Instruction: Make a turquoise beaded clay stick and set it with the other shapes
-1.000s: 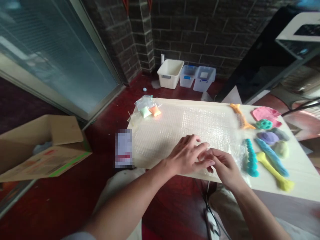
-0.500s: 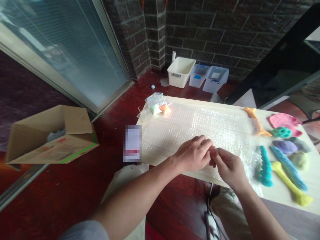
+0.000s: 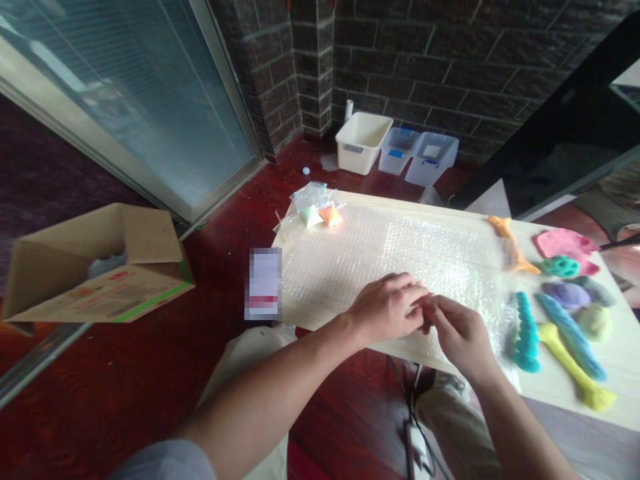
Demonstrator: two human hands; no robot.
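My left hand (image 3: 393, 307) and my right hand (image 3: 460, 333) meet at the fingertips above the near edge of the bubble wrap (image 3: 425, 243). The left fingers are bent and bunched together. My right thumb and index finger pinch close against them. Whatever lies between the fingertips, if anything, is hidden. To the right of my hands lie a teal row of joined balls (image 3: 527, 337), a yellow bone-shaped piece (image 3: 575, 367) and a blue stick-shaped piece (image 3: 573, 337), all looking like soft modelling clay.
On the table (image 3: 625, 393), an orange piece (image 3: 513, 243), a pink piece (image 3: 563, 243) and a purple lump (image 3: 565, 293) lie right. Pale green (image 3: 311, 216) and orange packets (image 3: 331, 216) sit far left. An open cardboard box (image 3: 150, 233) stands left; bins (image 3: 363, 143) stand by the wall.
My view has swung left, so the table sits further right in the picture. The left fingers, spread a second ago, have drawn in and closed against the right fingertips.
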